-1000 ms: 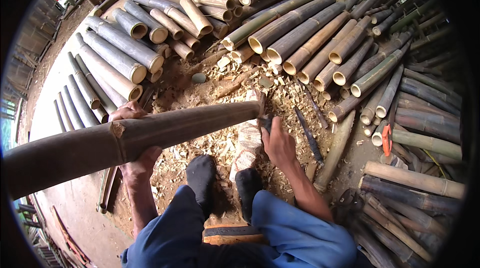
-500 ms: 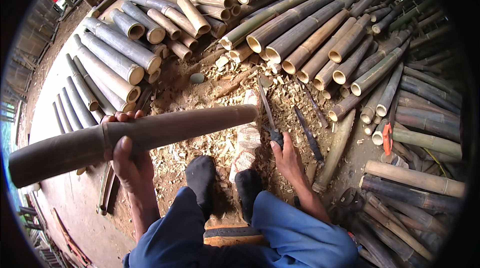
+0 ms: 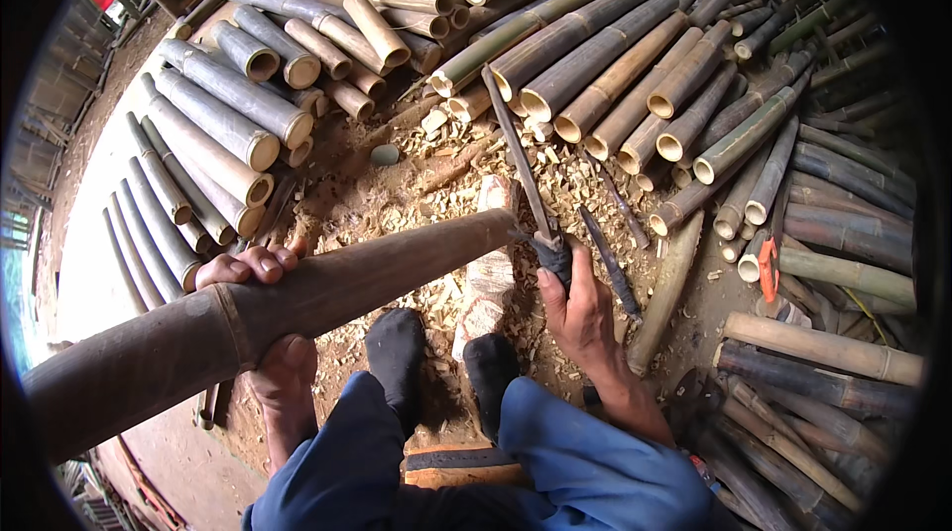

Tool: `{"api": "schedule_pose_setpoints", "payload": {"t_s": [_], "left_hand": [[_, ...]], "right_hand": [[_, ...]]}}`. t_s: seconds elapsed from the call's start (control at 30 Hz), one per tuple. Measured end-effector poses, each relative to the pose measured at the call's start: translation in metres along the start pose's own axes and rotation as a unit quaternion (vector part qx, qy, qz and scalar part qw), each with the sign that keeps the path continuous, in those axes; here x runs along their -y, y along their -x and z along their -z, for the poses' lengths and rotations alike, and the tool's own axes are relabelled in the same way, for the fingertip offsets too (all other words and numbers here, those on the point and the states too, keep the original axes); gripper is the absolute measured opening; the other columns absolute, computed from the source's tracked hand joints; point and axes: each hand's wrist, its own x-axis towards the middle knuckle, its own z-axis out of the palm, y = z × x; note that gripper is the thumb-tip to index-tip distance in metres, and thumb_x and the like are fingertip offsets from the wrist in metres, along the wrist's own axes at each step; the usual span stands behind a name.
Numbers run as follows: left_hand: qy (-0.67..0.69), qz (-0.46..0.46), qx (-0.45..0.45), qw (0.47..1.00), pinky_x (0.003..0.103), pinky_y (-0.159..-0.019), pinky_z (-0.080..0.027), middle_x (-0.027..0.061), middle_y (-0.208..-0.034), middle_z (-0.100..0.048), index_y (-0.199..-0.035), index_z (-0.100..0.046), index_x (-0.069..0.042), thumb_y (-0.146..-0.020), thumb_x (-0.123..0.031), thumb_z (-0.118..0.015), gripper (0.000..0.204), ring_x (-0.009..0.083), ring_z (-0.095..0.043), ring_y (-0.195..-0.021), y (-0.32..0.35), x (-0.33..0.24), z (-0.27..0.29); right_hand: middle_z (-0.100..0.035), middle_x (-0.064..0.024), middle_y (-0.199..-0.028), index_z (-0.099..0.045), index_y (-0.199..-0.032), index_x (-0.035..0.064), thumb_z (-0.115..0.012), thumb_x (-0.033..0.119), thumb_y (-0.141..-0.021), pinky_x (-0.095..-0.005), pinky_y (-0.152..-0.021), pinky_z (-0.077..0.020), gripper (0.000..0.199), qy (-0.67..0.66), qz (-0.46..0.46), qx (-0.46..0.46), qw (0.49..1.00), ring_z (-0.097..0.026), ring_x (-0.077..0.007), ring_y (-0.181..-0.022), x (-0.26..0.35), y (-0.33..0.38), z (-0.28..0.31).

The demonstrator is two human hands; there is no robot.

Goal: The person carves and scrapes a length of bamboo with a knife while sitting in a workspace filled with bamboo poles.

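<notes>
A thick dark bamboo section (image 3: 342,283) slants across the picture from the lower left, its narrower far end above a pale chopped log (image 3: 489,278). My left hand (image 3: 285,382) is closed round it at the ringed node, thumb below and fingers over the top. In my right hand (image 3: 583,318) is a long knife (image 3: 514,144), gripped by its dark wrapped handle. Its blade points up and away, toward the stacked bamboo. The handle is close to the bamboo's far end; whether they touch I cannot tell. A second dark blade (image 3: 610,263) lies on the ground to the right.
Wood chips (image 3: 436,204) cover the ground around the log. Cut bamboo lengths (image 3: 223,119) lie at the left, with more bamboo (image 3: 605,45) at the back and right. An orange-handled tool (image 3: 769,268) stands among them. My feet in dark socks (image 3: 397,357) are close to the log.
The knife has risen, its tip now farther up and left. The bamboo's near end has dropped and come closer, tilting it more steeply. My left hand has moved slightly right and down with it.
</notes>
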Motion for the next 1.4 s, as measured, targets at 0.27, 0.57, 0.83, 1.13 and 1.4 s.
{"api": "schedule_pose_setpoints", "payload": {"t_s": [0.27, 0.57, 0.83, 1.13, 1.4], "left_hand": [[-0.023, 0.000, -0.001, 1.000, 0.051, -0.122, -0.034, 0.0067, -0.118, -0.053, -0.131, -0.044, -0.011, -0.073, -0.020, -0.089, 0.074, 0.0254, -0.053, -0.122, 0.000, -0.004, 0.003], [-0.016, 0.004, -0.005, 1.000, 0.050, -0.120, -0.034, 0.0058, -0.116, -0.054, -0.128, -0.045, -0.011, -0.071, -0.018, -0.091, 0.073, 0.0255, -0.054, -0.120, -0.002, -0.001, -0.004], [-0.024, 0.002, 0.015, 1.000, 0.051, -0.119, -0.035, 0.0057, -0.116, -0.056, -0.127, -0.046, -0.012, -0.069, -0.019, -0.094, 0.076, 0.0255, -0.055, -0.121, -0.002, -0.006, 0.002], [-0.033, -0.006, 0.038, 0.999, 0.052, -0.120, -0.034, 0.0053, -0.116, -0.056, -0.128, -0.045, -0.012, -0.070, -0.016, -0.092, 0.075, 0.0253, -0.056, -0.121, 0.000, -0.002, 0.010], [-0.005, 0.004, 0.034, 0.999, 0.051, -0.120, -0.034, 0.0059, -0.117, -0.056, -0.128, -0.045, -0.012, -0.070, -0.014, -0.090, 0.073, 0.0256, -0.055, -0.119, -0.003, 0.002, -0.001]], "right_hand": [[-0.066, -0.0235, -0.075, -0.051, -0.114, -0.0006, -0.059, 0.023, -0.104, -0.0478, -0.053, -0.0529, 0.027, 0.082, -0.081, 0.109, 0.987, -0.068, -0.0406, -0.062, -0.043, 0.002, -0.032], [-0.069, -0.0260, -0.079, -0.046, -0.105, 0.0010, -0.055, 0.027, -0.106, -0.0490, -0.053, -0.0558, 0.028, 0.159, -0.122, 0.155, 0.967, -0.069, -0.0435, -0.061, -0.060, 0.005, -0.042], [-0.069, -0.0205, -0.073, -0.049, -0.104, -0.0008, -0.055, 0.021, -0.106, -0.0451, -0.051, -0.0544, 0.023, -0.021, -0.042, 0.050, 0.998, -0.069, -0.0384, -0.060, 0.009, -0.012, -0.001], [-0.067, -0.0245, -0.073, -0.048, -0.109, -0.0011, -0.056, 0.027, -0.105, -0.0468, -0.051, -0.0514, 0.029, 0.138, -0.078, 0.139, 0.978, -0.068, -0.0362, -0.058, -0.038, -0.005, -0.029], [-0.066, -0.0178, -0.070, -0.049, -0.112, 0.0000, -0.056, 0.031, -0.106, -0.0436, -0.052, -0.0553, 0.032, 0.050, -0.125, 0.106, 0.985, -0.069, -0.0306, -0.058, -0.061, 0.015, -0.041]]}}
